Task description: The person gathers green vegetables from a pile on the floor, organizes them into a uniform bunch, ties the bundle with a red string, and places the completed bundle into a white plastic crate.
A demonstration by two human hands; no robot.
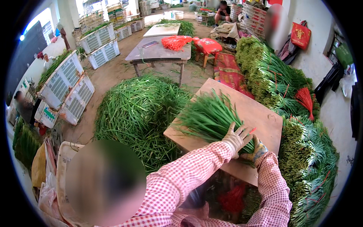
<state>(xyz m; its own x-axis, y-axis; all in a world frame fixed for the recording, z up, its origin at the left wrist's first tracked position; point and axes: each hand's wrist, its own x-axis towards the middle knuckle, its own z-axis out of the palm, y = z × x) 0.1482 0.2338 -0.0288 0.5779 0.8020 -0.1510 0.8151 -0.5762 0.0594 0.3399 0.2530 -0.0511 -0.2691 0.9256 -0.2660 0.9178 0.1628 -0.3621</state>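
Observation:
A bunch of long green garlic chives (211, 115) lies on a tan tabletop (264, 117), its leaves fanned toward the far left. My left hand (235, 140), in a pale work glove, lies across the stem end, its fingers spread over the top and its thumb on the near side. At the right end of the bunch, my right hand (258, 151), in a patterned glove, is closed around the stems. A short red tie (252, 131) shows between the two hands. My palms and the underside of the bunch are hidden.
A big heap of loose chives (132, 113) lies left of the tabletop. Tied bunches (306, 162) are stacked along the right wall, with red ties (304, 100) on them. A grey table (159, 55) stands ahead; white crates (62, 77) stand at left. A person (223, 13) sits far back.

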